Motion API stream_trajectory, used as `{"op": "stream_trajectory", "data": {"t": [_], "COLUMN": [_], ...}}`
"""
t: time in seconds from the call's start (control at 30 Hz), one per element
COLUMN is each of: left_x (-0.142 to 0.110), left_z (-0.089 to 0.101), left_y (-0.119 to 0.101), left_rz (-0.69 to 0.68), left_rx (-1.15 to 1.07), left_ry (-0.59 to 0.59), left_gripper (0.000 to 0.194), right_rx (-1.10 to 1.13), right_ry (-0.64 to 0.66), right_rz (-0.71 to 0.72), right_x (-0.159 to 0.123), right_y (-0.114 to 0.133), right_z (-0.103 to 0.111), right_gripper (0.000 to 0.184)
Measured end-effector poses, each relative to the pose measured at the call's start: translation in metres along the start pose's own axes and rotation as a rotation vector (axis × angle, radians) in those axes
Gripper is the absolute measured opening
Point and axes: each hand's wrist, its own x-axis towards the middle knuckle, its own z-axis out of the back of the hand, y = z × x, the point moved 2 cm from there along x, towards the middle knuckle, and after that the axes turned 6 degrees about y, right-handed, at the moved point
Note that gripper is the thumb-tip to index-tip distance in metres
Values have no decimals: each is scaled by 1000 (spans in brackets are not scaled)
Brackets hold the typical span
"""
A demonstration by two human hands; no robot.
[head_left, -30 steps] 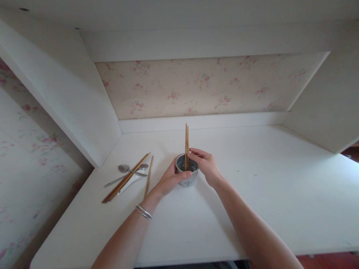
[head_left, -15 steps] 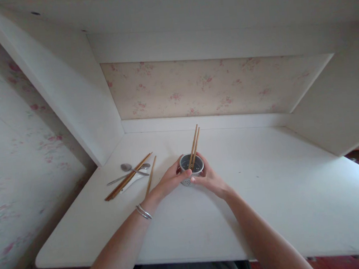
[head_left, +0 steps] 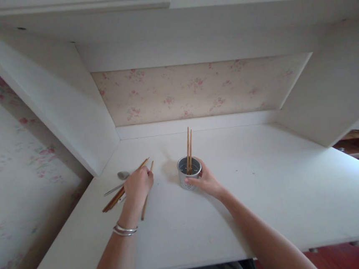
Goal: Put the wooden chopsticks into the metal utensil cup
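A small perforated metal cup (head_left: pixel 187 175) stands on the white desk (head_left: pixel 243 212) with two wooden chopsticks (head_left: pixel 188 148) upright in it. My right hand (head_left: pixel 207 180) wraps around the cup's right side and front. My left hand (head_left: pixel 138 187) hovers over the loose utensils to the left, fingers curled down onto them. Under and beside it lie several wooden chopsticks (head_left: pixel 116 198), a single chopstick (head_left: pixel 147 196), a metal spoon (head_left: pixel 120 178) and a white spoon partly hidden by the hand.
The desk sits in a white alcove with slanted side panels (head_left: pixel 57 99) left and right and floral wallpaper (head_left: pixel 194 89) behind. A shelf runs overhead. The desk's front edge (head_left: pixel 178 266) is close to my body.
My left hand let go of the cup and moved left onto the loose chopsticks and spoons. My right hand stays on the cup. The two chopsticks in the cup stand more upright.
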Motion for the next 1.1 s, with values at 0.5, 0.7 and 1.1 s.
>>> {"op": "stream_trajectory", "data": {"t": [0.5,0.7,1.1], "left_x": [-5,-1,3], "left_z": [-8,-14,23], "left_y": [1,-6,-26], "left_rz": [15,-23,-288], "left_rx": [175,208,-369], "left_ry": [164,228,-38], "left_gripper": [36,34,37], "right_rx": [-8,-15,-36], "right_ry": [32,34,34], "right_rz": [-1,9,37], "right_x": [0,1,-1], "right_y": [-5,-8,-2], "right_z": [1,2,-1], "right_gripper": [74,73,74]}}
